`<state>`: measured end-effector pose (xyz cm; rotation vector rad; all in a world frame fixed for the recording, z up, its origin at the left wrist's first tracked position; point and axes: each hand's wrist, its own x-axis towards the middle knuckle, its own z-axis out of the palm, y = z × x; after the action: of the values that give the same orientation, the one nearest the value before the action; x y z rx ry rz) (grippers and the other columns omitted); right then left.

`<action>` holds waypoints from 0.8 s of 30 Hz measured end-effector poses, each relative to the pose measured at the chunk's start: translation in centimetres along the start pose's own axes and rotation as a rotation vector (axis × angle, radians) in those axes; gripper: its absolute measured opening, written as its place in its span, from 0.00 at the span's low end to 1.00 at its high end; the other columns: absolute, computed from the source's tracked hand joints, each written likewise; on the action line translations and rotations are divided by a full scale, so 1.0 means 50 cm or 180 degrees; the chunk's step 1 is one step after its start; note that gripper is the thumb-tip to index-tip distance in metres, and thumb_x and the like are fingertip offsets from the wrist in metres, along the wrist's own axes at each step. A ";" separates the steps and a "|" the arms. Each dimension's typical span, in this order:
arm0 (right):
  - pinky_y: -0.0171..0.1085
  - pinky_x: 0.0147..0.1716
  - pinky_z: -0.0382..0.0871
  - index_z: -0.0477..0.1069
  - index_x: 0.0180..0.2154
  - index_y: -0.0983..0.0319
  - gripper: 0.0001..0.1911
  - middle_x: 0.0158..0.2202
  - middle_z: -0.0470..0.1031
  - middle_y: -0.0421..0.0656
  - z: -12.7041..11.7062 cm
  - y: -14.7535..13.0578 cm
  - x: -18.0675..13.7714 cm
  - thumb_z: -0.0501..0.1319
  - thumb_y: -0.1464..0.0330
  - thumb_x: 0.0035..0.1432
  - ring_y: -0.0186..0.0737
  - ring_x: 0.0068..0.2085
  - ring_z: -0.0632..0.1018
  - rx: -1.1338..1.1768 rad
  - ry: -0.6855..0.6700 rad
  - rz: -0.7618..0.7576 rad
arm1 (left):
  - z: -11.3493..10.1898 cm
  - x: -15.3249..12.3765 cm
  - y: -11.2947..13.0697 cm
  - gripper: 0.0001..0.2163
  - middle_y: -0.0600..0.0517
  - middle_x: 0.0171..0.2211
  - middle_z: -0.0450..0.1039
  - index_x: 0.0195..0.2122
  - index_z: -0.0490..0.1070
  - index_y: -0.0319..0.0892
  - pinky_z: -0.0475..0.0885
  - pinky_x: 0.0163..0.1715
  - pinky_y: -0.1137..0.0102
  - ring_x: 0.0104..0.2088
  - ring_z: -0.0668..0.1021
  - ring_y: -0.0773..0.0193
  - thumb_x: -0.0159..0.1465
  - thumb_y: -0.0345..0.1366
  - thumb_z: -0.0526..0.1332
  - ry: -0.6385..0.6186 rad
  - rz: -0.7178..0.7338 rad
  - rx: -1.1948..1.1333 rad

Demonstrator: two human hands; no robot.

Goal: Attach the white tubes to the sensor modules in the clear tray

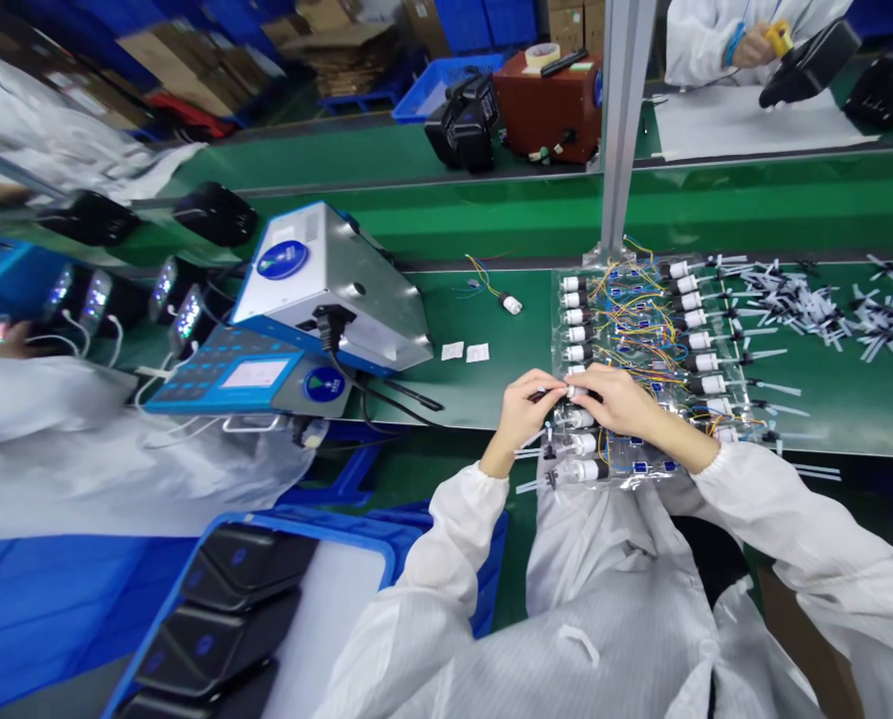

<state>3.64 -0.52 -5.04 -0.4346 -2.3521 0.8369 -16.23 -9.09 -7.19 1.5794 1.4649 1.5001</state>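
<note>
My left hand [521, 409] and my right hand [617, 397] meet over the near left corner of a clear plastic tray [645, 345] on the green bench. Both are closed in a pinch on one small white cylindrical part with a black tip [570, 391], held between them. The tray holds two columns of the same white cylinders [577, 318], with yellow, blue and orange wires tangled between them. One loose white cylinder with wires [510, 303] lies on the mat to the left.
A blue and silver machine with a keypad [297, 320] stands left of my hands. Black-and-white cable ties [813, 305] lie scattered at right. A blue bin of black housings [229, 609] sits below left. Other people in white sleeves work at far right [746, 40] and left [79, 439].
</note>
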 end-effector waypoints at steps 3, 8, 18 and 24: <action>0.47 0.49 0.77 0.77 0.54 0.61 0.14 0.47 0.83 0.49 0.000 0.000 -0.001 0.61 0.69 0.69 0.47 0.47 0.80 -0.0031 -0.0009 -0.0035 | -0.001 0.002 0.000 0.04 0.48 0.34 0.81 0.36 0.84 0.43 0.76 0.38 0.67 0.36 0.81 0.62 0.65 0.36 0.70 -0.0045 0.0084 0.0041; 0.46 0.47 0.77 0.76 0.55 0.62 0.14 0.46 0.82 0.49 -0.003 -0.003 -0.003 0.62 0.68 0.69 0.46 0.46 0.80 -0.0029 0.0012 -0.0030 | -0.024 0.008 0.004 0.04 0.47 0.37 0.82 0.40 0.84 0.43 0.77 0.41 0.66 0.37 0.82 0.62 0.66 0.36 0.70 -0.0366 0.0349 0.0282; 0.44 0.45 0.76 0.75 0.51 0.61 0.11 0.43 0.80 0.48 -0.003 -0.005 -0.007 0.64 0.69 0.68 0.46 0.44 0.80 -0.0027 0.0091 0.0023 | -0.045 0.017 0.013 0.04 0.48 0.36 0.82 0.41 0.83 0.44 0.76 0.39 0.65 0.36 0.81 0.62 0.67 0.33 0.68 -0.0573 0.0710 0.0596; 0.44 0.46 0.77 0.76 0.50 0.61 0.11 0.44 0.81 0.49 -0.002 -0.004 -0.009 0.63 0.70 0.68 0.46 0.45 0.80 -0.0044 0.0024 0.0033 | -0.031 0.008 0.008 0.04 0.48 0.35 0.82 0.41 0.83 0.44 0.75 0.38 0.66 0.36 0.80 0.63 0.68 0.33 0.68 -0.0468 0.0779 0.0552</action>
<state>4.04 -0.83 -5.05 -0.4553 -2.3519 0.8226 -17.59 -9.30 -6.26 1.9898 1.3899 1.3802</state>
